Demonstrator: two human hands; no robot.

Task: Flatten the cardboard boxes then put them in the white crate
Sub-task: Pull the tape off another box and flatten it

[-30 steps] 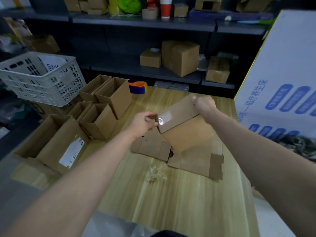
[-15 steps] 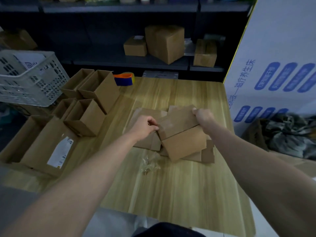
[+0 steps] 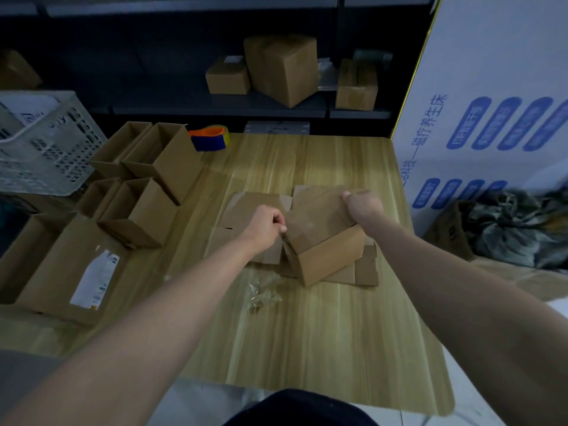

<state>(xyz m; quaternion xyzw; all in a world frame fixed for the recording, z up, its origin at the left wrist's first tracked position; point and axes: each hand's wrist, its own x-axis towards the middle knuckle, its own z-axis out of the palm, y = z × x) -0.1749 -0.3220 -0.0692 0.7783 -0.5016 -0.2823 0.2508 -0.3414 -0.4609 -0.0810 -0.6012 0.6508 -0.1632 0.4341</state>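
A small brown cardboard box (image 3: 329, 256) rests on a pile of flattened cardboard (image 3: 249, 207) in the middle of the wooden table (image 3: 307, 333). My left hand (image 3: 266, 229) pinches the box's left top edge. My right hand (image 3: 362, 206) grips the far right corner of its top flap. The white crate (image 3: 46, 149) stands at the far left, with papers inside. Several open, unflattened boxes (image 3: 144, 210) stand between the crate and the pile.
A larger box with a white label (image 3: 76, 272) lies at the table's left edge. A blue-orange tape dispenser (image 3: 210, 138) sits at the back. Crumpled clear tape (image 3: 261, 293) lies before the pile. A big white printed carton (image 3: 491, 118) stands right; shelves with boxes stand behind.
The box has come down from a raised, tilted hold onto the flattened pile. Both hands stayed on it, and the view has tilted downward.
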